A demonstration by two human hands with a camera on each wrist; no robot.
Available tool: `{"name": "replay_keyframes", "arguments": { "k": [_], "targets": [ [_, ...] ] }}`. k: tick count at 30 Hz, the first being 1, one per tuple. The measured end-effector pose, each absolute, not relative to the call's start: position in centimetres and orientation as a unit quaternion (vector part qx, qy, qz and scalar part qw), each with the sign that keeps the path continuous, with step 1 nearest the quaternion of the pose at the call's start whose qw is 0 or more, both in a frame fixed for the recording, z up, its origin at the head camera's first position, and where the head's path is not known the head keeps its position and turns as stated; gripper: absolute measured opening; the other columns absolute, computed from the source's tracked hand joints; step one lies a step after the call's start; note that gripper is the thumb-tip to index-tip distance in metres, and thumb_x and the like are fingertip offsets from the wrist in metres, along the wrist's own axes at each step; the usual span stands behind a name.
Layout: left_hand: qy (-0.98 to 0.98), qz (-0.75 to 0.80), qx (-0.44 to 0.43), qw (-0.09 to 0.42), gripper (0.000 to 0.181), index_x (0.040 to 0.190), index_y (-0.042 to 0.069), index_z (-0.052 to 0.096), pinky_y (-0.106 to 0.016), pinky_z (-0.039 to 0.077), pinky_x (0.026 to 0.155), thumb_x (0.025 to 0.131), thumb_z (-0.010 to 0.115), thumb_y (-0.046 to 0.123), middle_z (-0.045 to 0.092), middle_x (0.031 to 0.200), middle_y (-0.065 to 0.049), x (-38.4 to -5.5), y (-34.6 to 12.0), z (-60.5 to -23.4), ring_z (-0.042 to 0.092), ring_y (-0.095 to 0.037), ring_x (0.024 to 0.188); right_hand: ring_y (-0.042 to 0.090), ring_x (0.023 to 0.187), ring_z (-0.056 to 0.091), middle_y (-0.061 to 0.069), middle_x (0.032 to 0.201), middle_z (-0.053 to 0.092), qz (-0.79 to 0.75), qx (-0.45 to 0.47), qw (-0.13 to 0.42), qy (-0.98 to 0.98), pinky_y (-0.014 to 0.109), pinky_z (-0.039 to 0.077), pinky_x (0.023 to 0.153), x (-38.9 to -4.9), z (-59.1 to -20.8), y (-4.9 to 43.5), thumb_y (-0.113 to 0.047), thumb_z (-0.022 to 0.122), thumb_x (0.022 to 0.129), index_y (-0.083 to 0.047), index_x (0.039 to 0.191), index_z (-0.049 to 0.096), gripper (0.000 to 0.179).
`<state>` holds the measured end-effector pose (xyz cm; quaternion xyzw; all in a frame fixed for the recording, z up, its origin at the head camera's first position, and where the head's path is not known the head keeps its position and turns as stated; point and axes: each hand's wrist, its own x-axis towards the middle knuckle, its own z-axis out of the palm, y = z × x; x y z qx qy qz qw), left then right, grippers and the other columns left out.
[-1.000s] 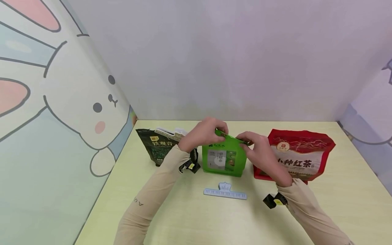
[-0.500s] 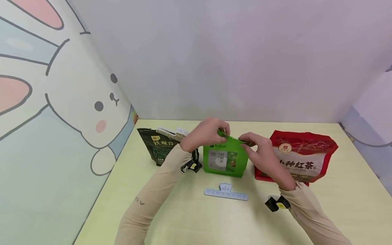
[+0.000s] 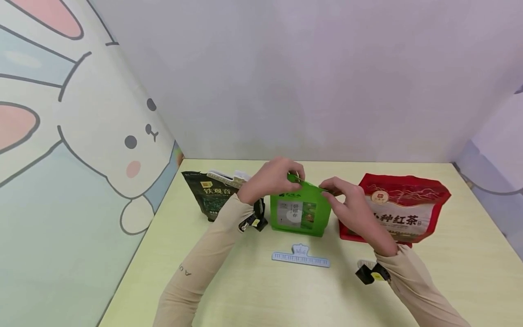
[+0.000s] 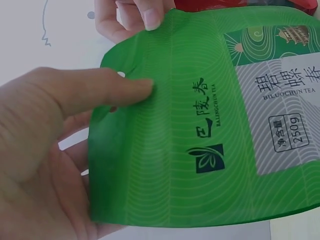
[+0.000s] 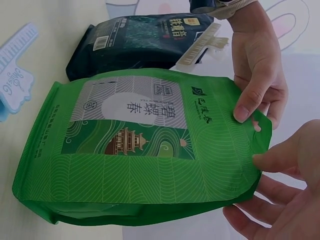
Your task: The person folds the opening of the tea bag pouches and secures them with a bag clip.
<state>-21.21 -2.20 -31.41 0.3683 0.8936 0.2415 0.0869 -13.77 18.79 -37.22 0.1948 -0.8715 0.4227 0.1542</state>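
Note:
A green tea bag [image 3: 300,213] stands upright in the middle of the table, its printed front facing me. At its top left my left hand [image 3: 275,177] pinches the upper edge, thumb [image 4: 120,92] on the front and fingers behind. My right hand [image 3: 347,200] pinches the top right corner the same way; the right wrist view shows its thumb [image 5: 280,155] on the green front. In front of the bag lies a pale blue sealing clip [image 3: 300,257] with a ruler-like long bar.
Left stands a dark tea bag [image 3: 214,195] with a whitish clip [image 3: 226,178] across its top, partly behind my left arm. A red tea bag [image 3: 402,206] stands at the right, partly behind my right hand. Another pale clip [image 3: 366,263] shows beside my right wrist.
Both hands keep their pinch on the green tea bag's top edge, almost still. The right wrist has shifted slightly right, and more of the pale clip beside it shows.

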Motion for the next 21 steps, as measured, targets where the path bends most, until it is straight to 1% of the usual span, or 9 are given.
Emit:
{"name": "replay_keyframes", "arguments": {
  "k": [6, 13, 17, 21],
  "targets": [
    [0.896, 0.228, 0.372, 0.085, 0.006, 0.091, 0.020, 0.069, -0.024, 0.045, 0.065, 0.086, 0.067, 0.017, 0.063, 0.089, 0.007, -21.03, -2.20, -31.25, 0.055, -0.009, 0.077, 0.014, 0.083, 0.062, 0.000, 0.095, 0.066, 0.432, 0.202, 0.145, -0.867, 0.031, 0.050, 0.075, -13.68, -37.24, 18.97, -0.007, 0.057, 0.094, -0.010, 0.105, 0.066, 0.014],
    [0.898, 0.223, 0.369, 0.088, 0.007, 0.093, 0.020, 0.069, -0.023, 0.046, 0.065, 0.086, 0.067, 0.019, 0.064, 0.092, 0.006, -20.94, -2.09, -31.35, 0.055, -0.010, 0.078, 0.012, 0.084, 0.061, -0.002, 0.094, 0.066, 0.432, 0.187, 0.131, -0.872, 0.027, 0.048, 0.077, -13.75, -37.36, 19.22, -0.017, 0.055, 0.097, -0.013, 0.104, 0.066, 0.014],
    [0.897, 0.226, 0.369, 0.089, 0.007, 0.093, 0.020, 0.070, -0.023, 0.046, 0.065, 0.087, 0.067, 0.019, 0.064, 0.092, 0.006, -20.92, -2.07, -31.43, 0.056, -0.010, 0.077, 0.013, 0.084, 0.061, -0.001, 0.093, 0.066, 0.441, 0.183, 0.124, -0.870, 0.028, 0.048, 0.076, -13.70, -37.27, 19.28, -0.018, 0.054, 0.097, -0.013, 0.103, 0.066, 0.014],
    [0.896, 0.230, 0.370, 0.086, 0.007, 0.093, 0.020, 0.070, -0.023, 0.046, 0.065, 0.087, 0.067, 0.019, 0.064, 0.092, 0.006, -20.87, -2.08, -31.50, 0.056, -0.009, 0.076, 0.015, 0.084, 0.061, 0.001, 0.093, 0.067, 0.452, 0.181, 0.121, -0.865, 0.026, 0.047, 0.076, -13.63, -37.13, 19.28, -0.017, 0.056, 0.096, -0.012, 0.103, 0.066, 0.013]
  ]
}}
